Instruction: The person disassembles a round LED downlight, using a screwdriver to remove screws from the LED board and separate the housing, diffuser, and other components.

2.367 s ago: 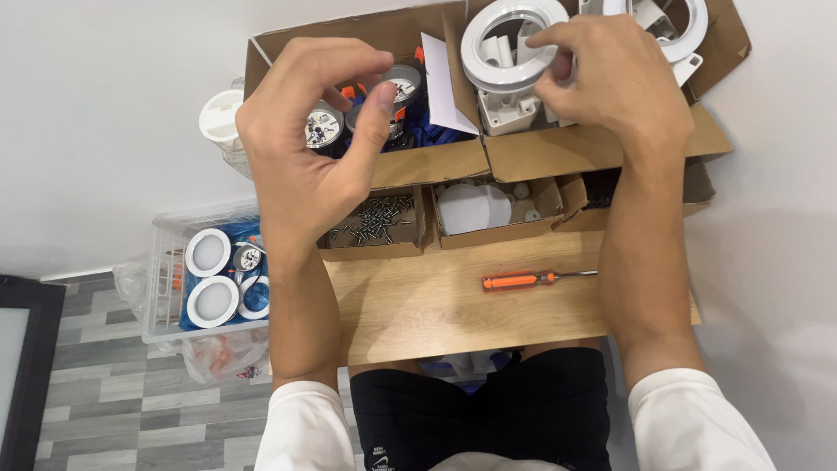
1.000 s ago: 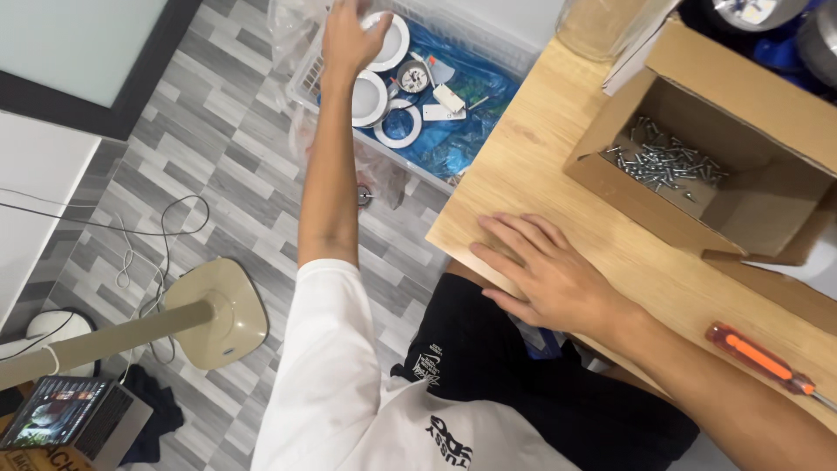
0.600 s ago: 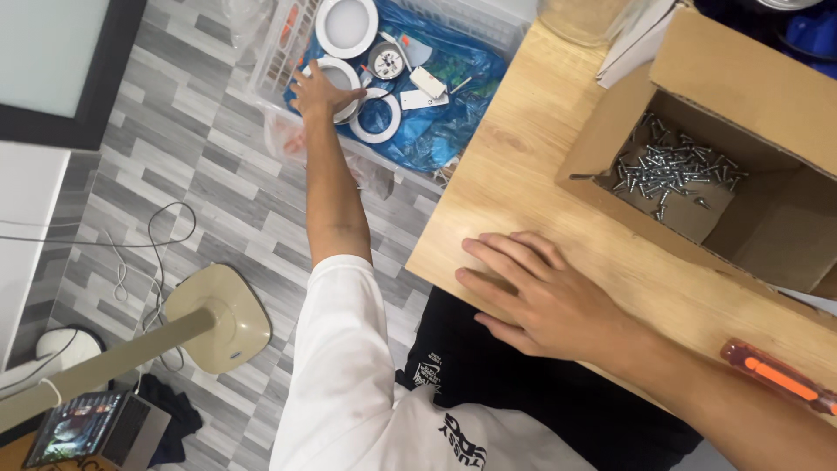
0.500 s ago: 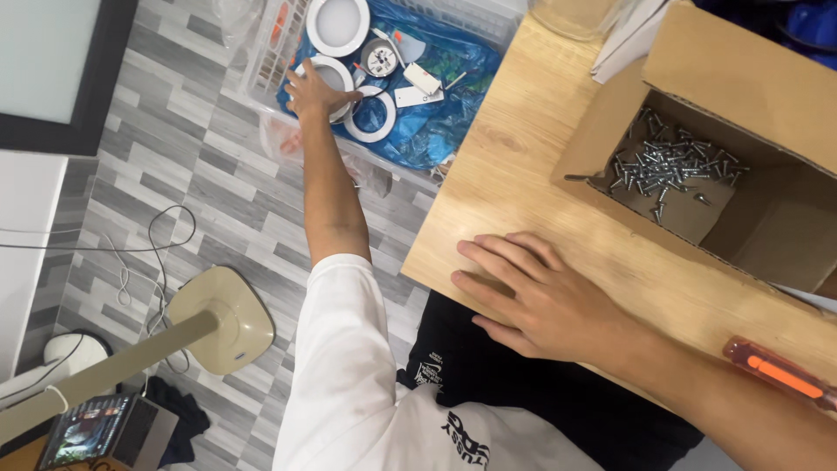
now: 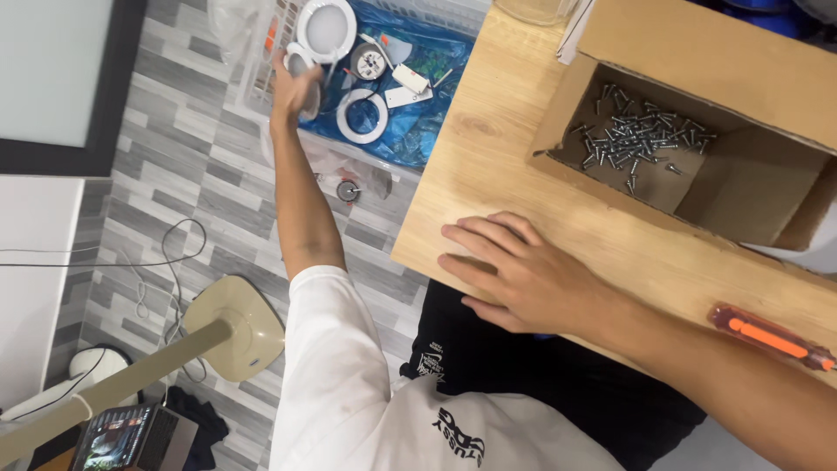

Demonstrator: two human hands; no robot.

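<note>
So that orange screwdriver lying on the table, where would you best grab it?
Probably by the orange handle, coming straight down from above. The screwdriver lies flat on the wooden table, close to its near edge and beside the right forearm, with bare wood around the handle. The right hand rests flat nearby.

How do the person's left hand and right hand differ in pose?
The left hand reaches down into the floor bin and grips a round white part; the right hand lies flat, fingers spread, on the wooden table, holding nothing. Both are bare.
</note>
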